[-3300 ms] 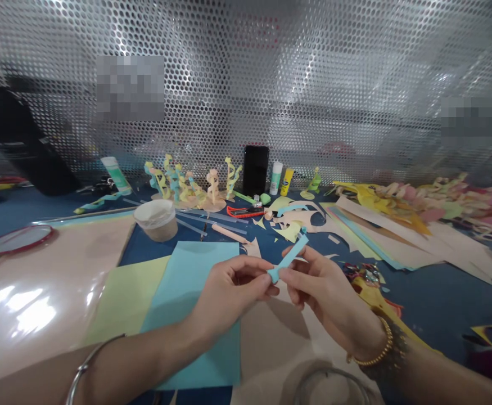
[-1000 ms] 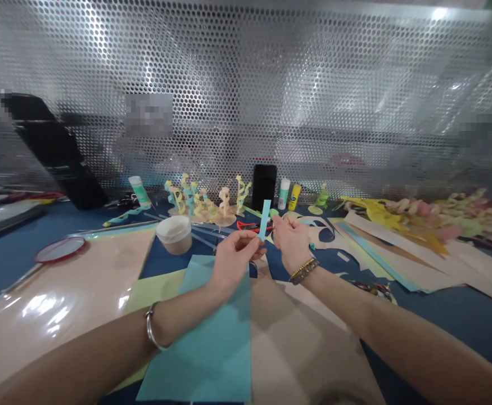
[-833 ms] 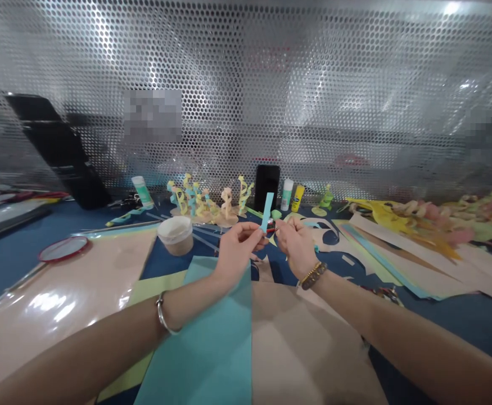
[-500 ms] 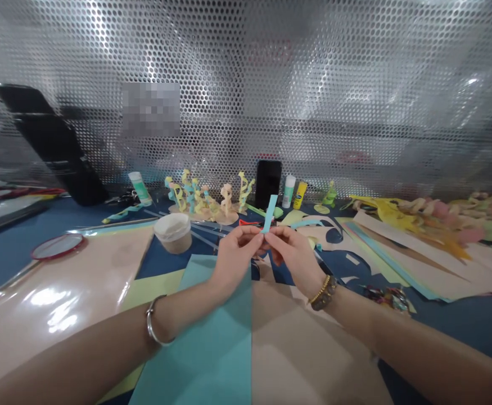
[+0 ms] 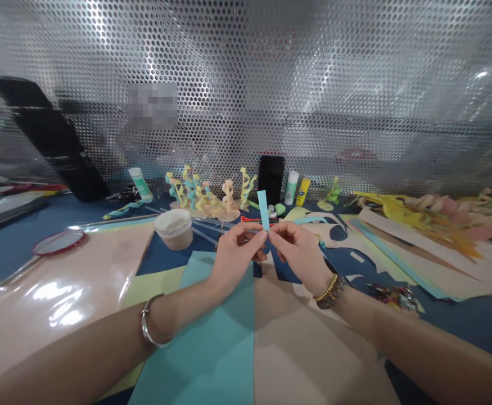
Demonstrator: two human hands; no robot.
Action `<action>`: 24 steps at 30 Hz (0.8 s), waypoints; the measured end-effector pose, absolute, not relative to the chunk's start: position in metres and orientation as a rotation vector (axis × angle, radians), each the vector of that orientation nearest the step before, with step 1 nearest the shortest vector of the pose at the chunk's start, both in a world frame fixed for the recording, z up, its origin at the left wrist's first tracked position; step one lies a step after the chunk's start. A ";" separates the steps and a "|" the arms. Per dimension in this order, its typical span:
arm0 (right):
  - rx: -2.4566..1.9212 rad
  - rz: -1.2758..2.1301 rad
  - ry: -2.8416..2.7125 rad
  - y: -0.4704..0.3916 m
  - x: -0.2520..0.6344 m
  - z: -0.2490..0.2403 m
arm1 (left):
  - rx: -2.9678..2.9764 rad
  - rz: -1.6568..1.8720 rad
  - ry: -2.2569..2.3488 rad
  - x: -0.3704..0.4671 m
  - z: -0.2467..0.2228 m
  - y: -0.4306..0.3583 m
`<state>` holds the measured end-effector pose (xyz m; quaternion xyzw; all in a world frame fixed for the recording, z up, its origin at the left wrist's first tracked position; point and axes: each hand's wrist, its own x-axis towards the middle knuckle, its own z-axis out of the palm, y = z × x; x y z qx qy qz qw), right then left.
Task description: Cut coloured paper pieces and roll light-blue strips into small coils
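Between fingertips, a narrow blue strip [image 5: 263, 209] stands.

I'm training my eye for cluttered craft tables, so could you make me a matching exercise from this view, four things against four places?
Things
1. Paper strip
2. Phone
3. Silver bangle
4. Red-rimmed disc

Places
A. Around the left wrist
B. On the glossy plastic
C. At the fingertips of the left hand and right hand
D. Upright before the perforated panel

Right pairs: 1-C, 2-D, 3-A, 4-B
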<state>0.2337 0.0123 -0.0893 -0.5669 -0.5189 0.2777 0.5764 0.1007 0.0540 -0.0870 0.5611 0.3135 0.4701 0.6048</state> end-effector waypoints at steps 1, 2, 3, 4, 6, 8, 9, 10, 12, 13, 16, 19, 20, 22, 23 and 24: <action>-1.333 0.625 -1.234 0.012 0.233 -0.089 | 1.298 1.093 0.726 0.101 -0.087 0.054; -1.337 0.603 -1.251 0.011 0.233 -0.088 | 1.295 1.098 0.727 0.101 -0.087 0.054; -1.339 0.584 -1.265 0.010 0.232 -0.087 | 1.288 1.101 0.725 0.101 -0.087 0.055; -1.338 0.569 -1.276 0.010 0.232 -0.086 | 1.278 1.102 0.721 0.101 -0.088 0.055; -1.332 0.553 -1.292 0.009 0.231 -0.086 | 1.247 1.097 0.707 0.101 -0.089 0.055; -1.319 0.556 -1.300 0.009 0.231 -0.087 | 1.209 1.087 0.689 0.102 -0.091 0.056; -1.312 0.562 -1.301 0.009 0.231 -0.087 | 1.192 1.081 0.679 0.102 -0.092 0.057; -1.306 0.570 -1.299 0.009 0.231 -0.088 | 1.177 1.078 0.670 0.102 -0.093 0.057; -1.294 0.586 -1.286 0.010 0.231 -0.089 | 1.155 1.076 0.656 0.103 -0.094 0.058; -1.287 0.592 -1.276 0.011 0.232 -0.090 | 1.147 1.078 0.652 0.103 -0.095 0.058; -1.261 0.601 -1.241 0.013 0.233 -0.091 | 1.140 1.089 0.647 0.103 -0.094 0.058; -1.227 0.619 -1.206 0.013 0.234 -0.091 | 1.162 1.097 0.642 0.103 -0.095 0.059; -1.218 0.628 -1.196 0.013 0.234 -0.091 | 1.173 1.102 0.641 0.103 -0.096 0.059; -1.204 0.646 -1.182 0.013 0.234 -0.091 | 1.196 1.114 0.642 0.103 -0.097 0.060; -1.200 0.656 -1.176 0.012 0.234 -0.091 | 1.206 1.120 0.644 0.103 -0.097 0.060; -1.196 0.667 -1.170 0.012 0.233 -0.091 | 1.216 1.124 0.645 0.102 -0.097 0.060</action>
